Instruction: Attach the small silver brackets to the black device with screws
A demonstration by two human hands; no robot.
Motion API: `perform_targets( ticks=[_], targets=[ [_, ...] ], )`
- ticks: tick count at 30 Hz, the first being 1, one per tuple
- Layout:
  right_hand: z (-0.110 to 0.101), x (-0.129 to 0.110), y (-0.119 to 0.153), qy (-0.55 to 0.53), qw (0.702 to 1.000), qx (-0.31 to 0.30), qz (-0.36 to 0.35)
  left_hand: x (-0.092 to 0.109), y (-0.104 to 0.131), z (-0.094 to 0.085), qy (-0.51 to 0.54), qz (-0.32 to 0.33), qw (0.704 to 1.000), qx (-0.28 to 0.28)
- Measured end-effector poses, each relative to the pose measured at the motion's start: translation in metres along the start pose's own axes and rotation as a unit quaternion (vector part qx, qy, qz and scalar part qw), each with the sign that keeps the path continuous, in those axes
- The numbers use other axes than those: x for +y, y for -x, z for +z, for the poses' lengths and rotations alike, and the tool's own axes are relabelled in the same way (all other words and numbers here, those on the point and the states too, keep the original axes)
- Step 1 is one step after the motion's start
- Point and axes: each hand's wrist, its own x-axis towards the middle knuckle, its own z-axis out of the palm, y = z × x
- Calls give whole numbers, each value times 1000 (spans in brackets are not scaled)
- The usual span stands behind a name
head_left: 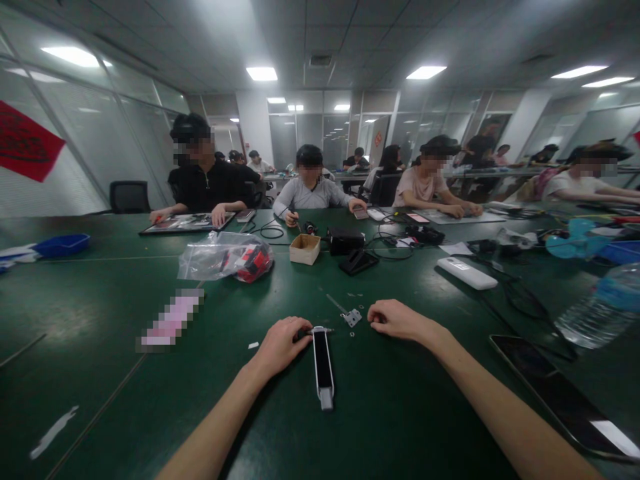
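Observation:
My left hand (286,343) is closed by pinching at the top end of a slim device with a white frame and black face (323,363). A thin metal rod (327,330) crosses that end and runs into the fingertips. To the right, my right hand (393,317) rests on the table with its fingers curled together; whatever they hold, if anything, is hidden. Between the hands lie a small metal plate with holes (353,318) and several tiny loose pieces. A narrow strip (336,303) points away from the plate. A white scrap (253,345) lies left of my left hand.
Beyond my hands are a clear bag with red and black items (250,260), a small open box (305,250) and a black box (346,241). On the right lie a white device (467,273), cables, a water bottle (603,307) and a phone (545,387). Several people sit opposite.

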Motion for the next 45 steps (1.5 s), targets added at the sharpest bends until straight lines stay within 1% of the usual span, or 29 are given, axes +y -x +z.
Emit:
perform_targets(
  ticks=[5, 9, 13, 15, 19, 25, 27, 31, 37, 45],
  targets=[
    [3, -5, 2, 14, 999, -9, 44, -3, 0, 2, 0, 8, 1000, 3],
    [4, -9, 4, 18, 998, -16, 52, -5, 1, 4, -8, 11, 1000, 7],
    [10, -15, 1, 18, 999, 14, 43, -5, 2, 5, -12, 18, 1000, 13],
    [15, -20, -2, -3, 999, 37, 18, -4, 2, 5, -19, 15, 1000, 13],
    [31, -36, -5, -59, 993, 83, -59, -1, 3, 3, -28, 19, 999, 9],
    [58, -65, -15, -84, 966, 200, -141, 0, 4, 4, -40, 17, 999, 10],
    [65, -72, -20, -88, 959, 218, -159, 0, 4, 4, -41, 18, 999, 12],
    [69, -75, -25, -96, 957, 212, -173, 1, 4, 3, -36, 25, 999, 10],
    [69, -71, -23, -104, 954, 203, -195, 1, 4, 2, -37, 17, 999, 5],
    [69, -70, -19, -98, 956, 199, -190, -1, 4, 5, -36, 22, 999, 12]
  ],
)
